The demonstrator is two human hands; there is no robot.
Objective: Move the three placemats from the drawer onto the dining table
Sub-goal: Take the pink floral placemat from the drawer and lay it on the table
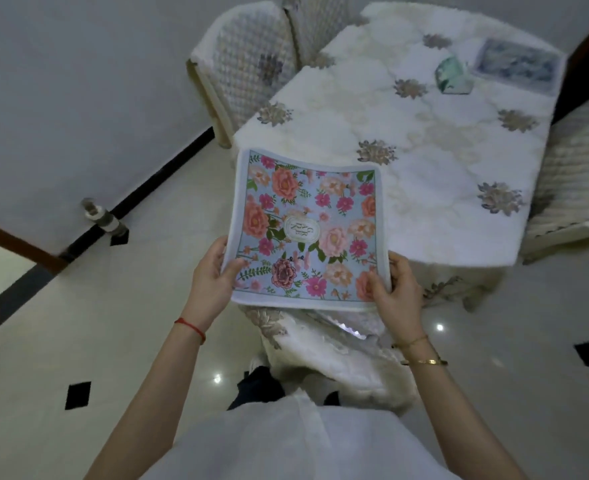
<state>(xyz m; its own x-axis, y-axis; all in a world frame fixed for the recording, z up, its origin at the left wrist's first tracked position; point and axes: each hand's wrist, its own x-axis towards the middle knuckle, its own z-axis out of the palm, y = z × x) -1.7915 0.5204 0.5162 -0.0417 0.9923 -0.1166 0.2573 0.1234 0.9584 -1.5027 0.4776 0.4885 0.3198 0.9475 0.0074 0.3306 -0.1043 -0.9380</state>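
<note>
A floral placemat (307, 230), light blue with pink and orange flowers and a white border, is held flat in front of me. My left hand (211, 278) pinches its near left corner and my right hand (395, 292) pinches its near right corner. Its far edge reaches over the near end of the dining table (442, 209), which wears a white cloth with embroidered flowers. A second placemat (520, 65), blue-grey, lies at the table's far right end. The drawer is not in view.
A small green folded object (454, 76) sits on the table beside the blue-grey placemat. White-covered chairs stand at the far left (248, 71), at the right (573, 188) and just below my hands (334, 348). A doorstop (100, 216) stands by the wall on the glossy tiled floor.
</note>
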